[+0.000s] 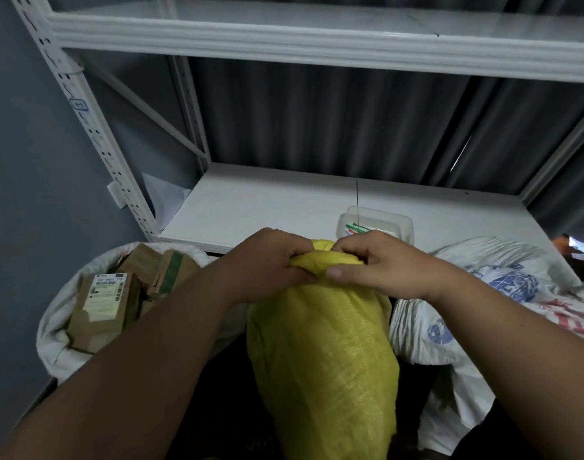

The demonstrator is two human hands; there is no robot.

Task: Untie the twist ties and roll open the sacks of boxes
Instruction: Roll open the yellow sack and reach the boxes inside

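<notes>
Both your hands are closed on the gathered neck of the yellow sack (323,353), which stands upright at about 6 o'clock from the middle of the view: your left hand (267,263) is wrapped round the bunched cloth from the 9 o'clock side, and your right hand (376,267) pinches it from 3 o'clock with the thumb pressed flat on the fold. No twist tie shows; if one is there it is hidden under your fingers, so I cannot tell whether it is on or off. That is the first risk, I judge: working blind, you may twist the wrong way and tighten it, or drop a loosened tie into the dark gap below. The sack looks tall and full, so a hard pull on the neck could tip it toward you or against its neighbours. The woven cloth looks slippery and may slide out of a light pinch. At 9 o'clock an opened white sack (56,330) already shows brown boxes (101,310) with labels; at 3 o'clock a printed white sack (483,310) lies slumped, just beside the yellow one. Behind, at 12 o'clock, a white shelf (267,200) carries a clear plastic tub (376,224), with another shelf board above on a slotted white upright. The wall at left is grey-blue, and dark ribbed sheeting closes the back. The light is dim.
</notes>
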